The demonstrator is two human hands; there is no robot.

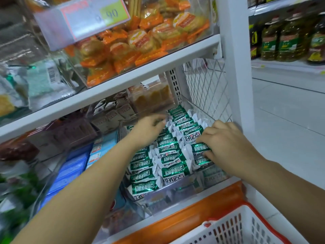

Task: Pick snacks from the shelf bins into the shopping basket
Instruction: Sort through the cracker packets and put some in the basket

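A clear shelf bin [177, 190] on the lower shelf is packed with rows of green-and-white snack packets [168, 154]. My left hand [149, 129] reaches into the bin's far left side, fingers curled down onto the packets. Over the bin's right side, my right hand [226, 143] has its fingers closed around a green-and-white packet [200, 148]. The white mesh shopping basket [233, 228] with red handles sits at the bottom right, below the shelf edge; no snack shows in the part I see.
The upper shelf holds a clear bin of orange-wrapped cakes [140, 39] with a price tag [82, 18]. Blue packets [73, 169] fill the bin to the left. A white wire side panel [205, 88] and upright post [233, 59] bound the right. Oil bottles [288, 36] stand beyond.
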